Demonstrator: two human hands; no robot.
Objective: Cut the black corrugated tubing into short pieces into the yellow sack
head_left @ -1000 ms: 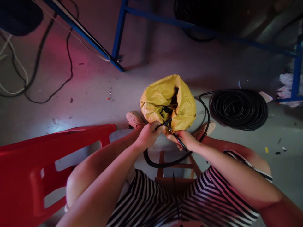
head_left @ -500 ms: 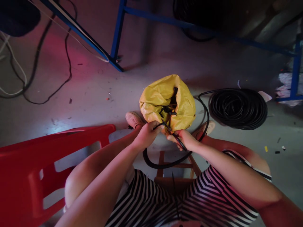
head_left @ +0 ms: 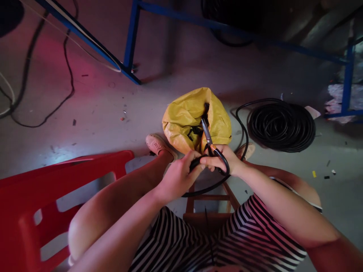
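My right hand (head_left: pixel 224 158) is closed on a pair of scissors (head_left: pixel 208 133) with black handles; their blades point away from me over a yellow sack (head_left: pixel 181 117). Against it, my left hand (head_left: pixel 183 172) pinches the end of a black cable (head_left: pixel 195 162). Fingers of both hands meet around that end, so part of it is hidden. The cable loops below my hands, then runs up on the right to a big black coil (head_left: pixel 282 126). Inside the open sack lie short black pieces (head_left: pixel 195 131).
A red plastic chair (head_left: pixel 65 170) stands close on my left. A wooden stool (head_left: pixel 208 198) is between my legs. Blue metal frame legs (head_left: pixel 132 41) cross the far side. Loose dark cables (head_left: pixel 68 64) lie on the floor at left.
The scissors have swung so their blades now point up and away over the sack. My left hand has moved right and nearer to me, up against my right hand.
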